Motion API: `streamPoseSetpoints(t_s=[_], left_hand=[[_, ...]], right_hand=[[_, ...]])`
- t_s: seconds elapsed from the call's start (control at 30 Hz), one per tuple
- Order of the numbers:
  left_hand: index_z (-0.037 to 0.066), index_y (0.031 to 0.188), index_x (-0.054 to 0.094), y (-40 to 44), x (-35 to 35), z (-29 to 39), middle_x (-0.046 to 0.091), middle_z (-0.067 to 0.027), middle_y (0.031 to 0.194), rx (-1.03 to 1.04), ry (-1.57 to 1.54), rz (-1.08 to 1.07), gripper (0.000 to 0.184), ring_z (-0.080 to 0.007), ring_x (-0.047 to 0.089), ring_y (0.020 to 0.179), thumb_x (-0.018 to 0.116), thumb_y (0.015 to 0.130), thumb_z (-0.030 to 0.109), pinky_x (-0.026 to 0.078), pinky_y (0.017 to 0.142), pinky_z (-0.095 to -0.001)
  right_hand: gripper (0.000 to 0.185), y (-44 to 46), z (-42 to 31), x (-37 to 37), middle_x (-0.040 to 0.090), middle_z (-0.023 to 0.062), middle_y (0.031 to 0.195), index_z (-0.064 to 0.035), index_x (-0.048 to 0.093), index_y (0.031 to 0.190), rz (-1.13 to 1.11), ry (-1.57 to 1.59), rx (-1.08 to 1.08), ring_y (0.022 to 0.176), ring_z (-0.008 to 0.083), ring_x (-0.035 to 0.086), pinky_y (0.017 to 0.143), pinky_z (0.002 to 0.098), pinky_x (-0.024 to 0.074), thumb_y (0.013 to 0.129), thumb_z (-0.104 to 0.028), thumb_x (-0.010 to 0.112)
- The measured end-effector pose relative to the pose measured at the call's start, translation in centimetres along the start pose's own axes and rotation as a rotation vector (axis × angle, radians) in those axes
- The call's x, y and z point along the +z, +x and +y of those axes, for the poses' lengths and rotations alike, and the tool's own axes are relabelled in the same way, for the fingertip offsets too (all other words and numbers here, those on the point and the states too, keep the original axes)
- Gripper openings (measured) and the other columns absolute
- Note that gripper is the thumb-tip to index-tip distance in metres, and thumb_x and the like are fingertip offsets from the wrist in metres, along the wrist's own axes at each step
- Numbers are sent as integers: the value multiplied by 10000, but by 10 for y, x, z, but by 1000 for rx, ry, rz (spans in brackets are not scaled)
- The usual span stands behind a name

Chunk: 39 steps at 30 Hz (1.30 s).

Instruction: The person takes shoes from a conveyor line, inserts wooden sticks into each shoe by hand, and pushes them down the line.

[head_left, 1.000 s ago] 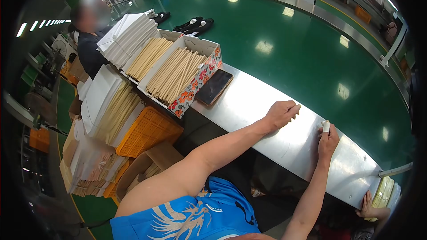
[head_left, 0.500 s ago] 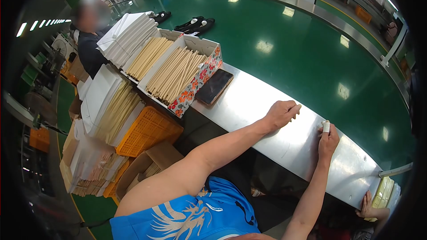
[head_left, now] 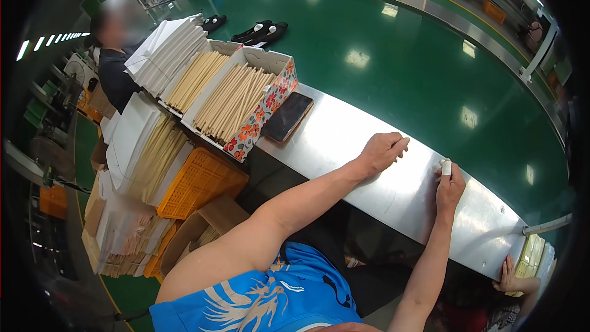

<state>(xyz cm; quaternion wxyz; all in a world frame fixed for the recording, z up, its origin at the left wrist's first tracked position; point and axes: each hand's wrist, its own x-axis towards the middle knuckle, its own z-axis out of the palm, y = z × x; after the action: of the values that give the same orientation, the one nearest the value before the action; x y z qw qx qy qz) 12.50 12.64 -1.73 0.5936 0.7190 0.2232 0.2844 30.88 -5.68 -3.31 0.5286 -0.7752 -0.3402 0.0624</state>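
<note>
My left hand [head_left: 382,151] rests on the shiny metal ledge [head_left: 344,129] with its fingers curled in, a pale covering on one fingertip, and no object showing in it. Further right along the ledge, my right hand [head_left: 450,188] is closed too, near the ledge's far edge. A white wrap [head_left: 446,168] covers one of its digits; nothing held shows there either. To the left of my left hand lies a dark phone [head_left: 289,117], beside a flower-patterned box [head_left: 270,107] filled with thin tan sticks [head_left: 235,103].
Beyond the ledge spreads a green belt surface [head_left: 369,80] carrying black shoes [head_left: 261,34]. Paper stacks [head_left: 135,141], an orange crate [head_left: 203,183] and a cardboard box [head_left: 224,214] stand at left, near a person [head_left: 117,74]. Another person's hand [head_left: 509,276] touches yellowish packs [head_left: 530,258].
The whole view has shifted slightly, moving the boxes and ledge a little leftward in it. Both my hands keep nearly the same place and closed posture on the ledge.
</note>
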Motion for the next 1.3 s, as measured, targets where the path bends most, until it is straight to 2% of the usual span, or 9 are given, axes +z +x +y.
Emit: streamPoseSetpoints(t_s=[0.47, 0.53, 0.8, 0.9, 0.93, 1.0, 1.1, 1.13, 1.3], left_hand=[[-16, 894, 744, -1, -1, 2, 738, -109, 756, 11, 8, 9, 454, -187, 724, 712, 596, 1109, 356, 581, 674, -347], [-23, 916, 730, -1, -2, 2, 706, -77, 774, -27, 14, -20, 432, -135, 688, 731, 606, 1126, 333, 576, 669, -309], [-24, 943, 719, -1, -2, 2, 701, -74, 783, -71, -35, -20, 406, -142, 682, 734, 605, 1121, 322, 574, 683, -310], [5, 957, 716, 0, 1, -14, 681, -51, 783, -83, -65, -2, 362, -131, 653, 724, 597, 1110, 310, 552, 678, -303], [18, 962, 718, -3, 3, -9, 673, -41, 768, -132, -88, 10, 353, -118, 628, 690, 597, 1112, 313, 528, 640, -285], [23, 957, 723, -3, 3, -7, 667, -30, 741, -96, -67, 5, 350, -85, 596, 628, 591, 1126, 300, 476, 554, -238], [13, 942, 725, -1, 3, -1, 676, -26, 746, -54, -34, -23, 371, -66, 591, 612, 572, 1150, 280, 467, 539, -225], [10, 938, 725, -2, 3, 0, 678, -24, 748, -70, -54, -15, 379, -61, 588, 606, 567, 1156, 276, 465, 536, -222], [10, 935, 727, -3, 3, 1, 686, -17, 757, -61, -60, -14, 381, -53, 586, 605, 571, 1157, 278, 458, 536, -216]], right_hand=[[237, 0, 5, 0, 709, 29, 826, -16, 756, 1107, 3, -1, -41, 688, 89, 596, 651, 259, 489, 1118, -195, 600], [234, 0, 2, 0, 709, 28, 826, -17, 755, 1107, 5, -9, -23, 687, 89, 596, 653, 258, 490, 1116, -194, 602], [232, 3, 14, 5, 703, 17, 793, -33, 766, 1105, 27, -6, -45, 663, 99, 598, 642, 285, 498, 1101, -205, 610], [213, 3, 24, 7, 769, 114, 846, -29, 759, 1057, 75, -175, -183, 709, 219, 695, 682, 372, 547, 1050, -176, 605], [194, -1, 7, 5, 775, 155, 872, -39, 761, 1025, 74, -212, -113, 763, 257, 733, 718, 395, 563, 1021, -145, 598], [205, -3, 6, 3, 781, 147, 888, -49, 768, 992, 62, -158, -61, 818, 286, 762, 746, 400, 574, 1010, -181, 612], [332, -2, -4, -1, 779, 143, 873, -41, 763, 945, 77, -176, -59, 805, 317, 754, 747, 408, 568, 1066, -312, 614], [334, -2, -6, -1, 714, 164, 797, -46, 686, 848, 96, -112, -91, 744, 393, 685, 690, 483, 524, 1038, -315, 628], [334, -2, -3, 1, 706, 163, 783, -42, 671, 830, 116, -119, -108, 727, 384, 676, 673, 488, 516, 1038, -301, 637]])
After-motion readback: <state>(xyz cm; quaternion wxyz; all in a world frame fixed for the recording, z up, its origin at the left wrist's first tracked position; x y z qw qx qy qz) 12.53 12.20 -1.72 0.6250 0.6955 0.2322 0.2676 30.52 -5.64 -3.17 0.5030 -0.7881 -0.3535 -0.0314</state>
